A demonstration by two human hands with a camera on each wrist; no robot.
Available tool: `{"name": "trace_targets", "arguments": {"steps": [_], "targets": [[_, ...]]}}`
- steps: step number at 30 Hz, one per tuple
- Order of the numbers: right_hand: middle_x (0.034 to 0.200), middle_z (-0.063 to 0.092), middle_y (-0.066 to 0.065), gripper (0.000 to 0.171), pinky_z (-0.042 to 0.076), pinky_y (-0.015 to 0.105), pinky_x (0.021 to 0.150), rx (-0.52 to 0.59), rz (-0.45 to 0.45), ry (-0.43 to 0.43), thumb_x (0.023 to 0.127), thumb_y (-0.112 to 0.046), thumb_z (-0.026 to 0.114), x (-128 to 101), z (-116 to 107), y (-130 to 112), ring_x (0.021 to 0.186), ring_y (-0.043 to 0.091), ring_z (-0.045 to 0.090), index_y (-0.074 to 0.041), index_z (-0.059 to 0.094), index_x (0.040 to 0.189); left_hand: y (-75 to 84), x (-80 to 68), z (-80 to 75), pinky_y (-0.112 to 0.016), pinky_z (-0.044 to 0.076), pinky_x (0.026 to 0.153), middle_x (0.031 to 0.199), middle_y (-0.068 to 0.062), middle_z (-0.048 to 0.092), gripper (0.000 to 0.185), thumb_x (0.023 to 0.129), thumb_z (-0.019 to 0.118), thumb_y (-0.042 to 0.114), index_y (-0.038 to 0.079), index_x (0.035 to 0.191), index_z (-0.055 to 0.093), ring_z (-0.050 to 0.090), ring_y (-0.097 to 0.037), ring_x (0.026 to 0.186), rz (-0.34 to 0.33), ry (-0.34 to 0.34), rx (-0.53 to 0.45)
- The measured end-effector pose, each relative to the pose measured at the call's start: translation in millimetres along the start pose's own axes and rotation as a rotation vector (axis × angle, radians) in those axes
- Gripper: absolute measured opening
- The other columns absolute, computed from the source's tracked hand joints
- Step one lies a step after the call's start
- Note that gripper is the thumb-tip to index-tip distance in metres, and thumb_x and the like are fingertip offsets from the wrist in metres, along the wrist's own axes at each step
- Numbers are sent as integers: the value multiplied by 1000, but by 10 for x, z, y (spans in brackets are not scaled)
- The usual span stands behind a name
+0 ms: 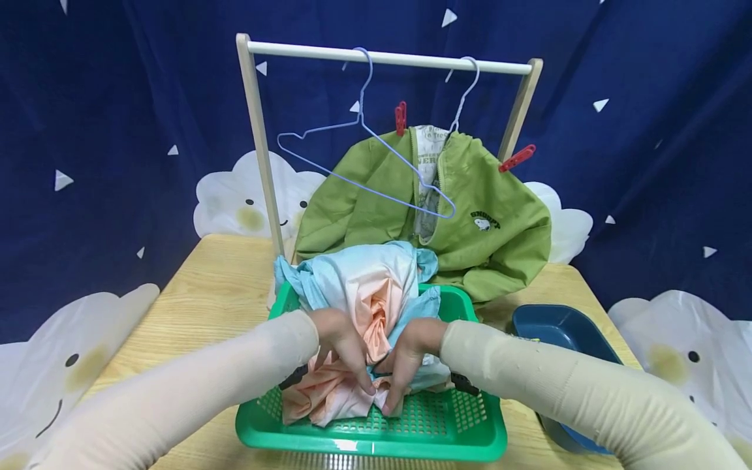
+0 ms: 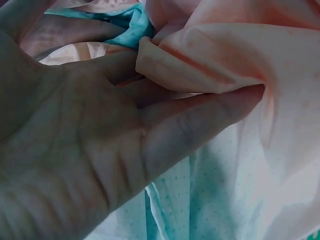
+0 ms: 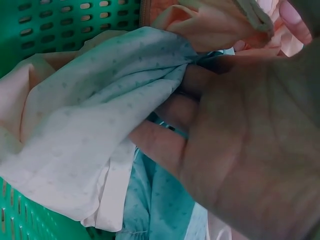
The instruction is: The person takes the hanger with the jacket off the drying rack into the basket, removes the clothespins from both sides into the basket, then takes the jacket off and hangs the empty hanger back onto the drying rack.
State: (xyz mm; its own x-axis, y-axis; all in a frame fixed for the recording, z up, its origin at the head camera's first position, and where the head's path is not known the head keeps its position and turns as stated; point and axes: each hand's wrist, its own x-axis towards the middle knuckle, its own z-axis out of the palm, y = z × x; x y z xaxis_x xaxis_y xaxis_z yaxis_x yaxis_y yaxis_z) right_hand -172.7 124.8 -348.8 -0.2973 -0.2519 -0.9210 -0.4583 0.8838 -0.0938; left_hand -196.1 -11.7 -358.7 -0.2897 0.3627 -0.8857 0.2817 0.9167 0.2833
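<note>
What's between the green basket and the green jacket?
The pale blue and peach cloth, heaped in the basket, rises between the basket and the jacket hanging behind. The head view shows this; both hands grip the cloth.

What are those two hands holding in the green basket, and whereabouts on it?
Both the left hand and right hand grip the peach and light-blue garment, bunching folds near its front lower edge inside the green basket.

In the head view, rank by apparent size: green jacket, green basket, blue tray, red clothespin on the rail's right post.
1. green jacket
2. green basket, close behind it; it lies nearer the camera, so this order is unsure
3. blue tray, partly hidden by a sleeve
4. red clothespin
</note>
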Motion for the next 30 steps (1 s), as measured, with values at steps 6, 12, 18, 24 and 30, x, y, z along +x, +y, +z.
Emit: {"name": "trace_targets", "arguments": {"steps": [6, 12, 18, 24, 30], "targets": [[167, 27, -10, 85, 25, 27, 123, 1, -62, 11, 93, -59, 60, 14, -15, 17, 153, 7, 24, -23, 25, 161, 19, -12, 34, -56, 50, 103, 154, -5, 48, 73, 89, 70, 55, 16, 147, 48, 49, -31, 139, 10, 27, 10], [154, 48, -2, 67, 34, 21, 115, 1, -188, 115, 98, -47, 58, 27, -33, 72, 140, 8, 42, -9, 44, 151, 25, -33, 29, -53, 51, 103, 154, -1, 47, 76, 89, 68, 59, 17, 148, 47, 51, -26, 137, 31, 45, 53], [143, 58, -3, 59, 40, 24, 110, 63, -191, 271, 98, -49, 61, -35, 12, 107, 132, 9, 51, -12, 54, 143, -38, -49, 9, -51, 57, 92, 147, 2, 52, 55, 97, 59, 54, 16, 137, 56, 55, -21, 130, 106, 111, 121], [107, 69, -8, 29, 49, 21, 87, 112, -339, 380, 101, -41, 60, -224, -32, 226, 95, 0, 61, -16, 71, 113, -151, -126, 12, -27, 48, 64, 80, 5, 52, 31, 103, 54, 36, 15, 80, 57, 52, -9, 72, 292, 238, 163], [70, 59, -3, 27, 43, 19, 62, 299, -592, 618, 104, -22, 57, -464, -150, 449, 61, 2, 49, -3, 67, 88, -252, -453, -64, -24, 46, 68, 77, 0, 63, 27, 104, 54, 30, 13, 85, 62, 60, -11, 67, 401, 455, 114]]}}
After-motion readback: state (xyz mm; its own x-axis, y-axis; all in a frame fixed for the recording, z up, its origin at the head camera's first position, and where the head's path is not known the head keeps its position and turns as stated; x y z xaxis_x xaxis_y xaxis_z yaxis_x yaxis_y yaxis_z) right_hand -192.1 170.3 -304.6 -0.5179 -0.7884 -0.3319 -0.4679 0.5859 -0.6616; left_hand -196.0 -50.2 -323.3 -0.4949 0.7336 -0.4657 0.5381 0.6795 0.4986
